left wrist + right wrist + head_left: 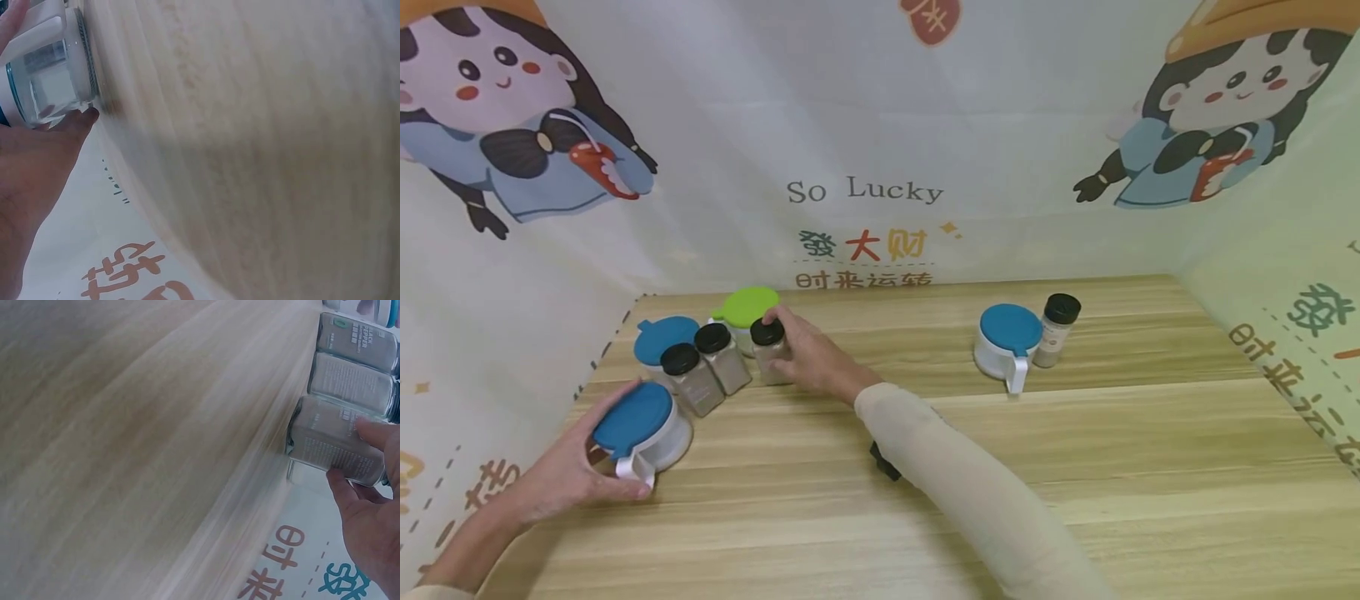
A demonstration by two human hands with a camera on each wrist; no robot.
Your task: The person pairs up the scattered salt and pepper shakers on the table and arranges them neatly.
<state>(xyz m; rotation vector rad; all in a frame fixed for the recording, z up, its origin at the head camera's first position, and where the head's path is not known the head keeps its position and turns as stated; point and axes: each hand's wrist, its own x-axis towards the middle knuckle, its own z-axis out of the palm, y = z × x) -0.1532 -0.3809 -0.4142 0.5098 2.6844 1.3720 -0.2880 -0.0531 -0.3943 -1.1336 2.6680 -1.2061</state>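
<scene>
My left hand (568, 467) grips a round seasoning jar (662, 442) with a blue lid and white handle, at the left of the table. In the left wrist view its clear body (53, 78) shows between thumb and fingers. With my right hand (816, 358) I hold a square pepper jar (770, 354) with a black cap, upright, thumb and fingers on its sides. Two similar black-capped jars, one nearer (694, 383) and one farther (724, 360), stand side by side between the hands. The right wrist view shows the held pepper jar (328, 434) beside them.
Behind stand a green-lidded jar (748, 307) and another blue-lidded jar (666, 337). On the right are a blue-lidded jar (1009, 329) with a handle and a round black-capped shaker (1057, 329). A small black object (883, 462) lies partly under my right forearm. A printed curtain (880, 125) encloses the table.
</scene>
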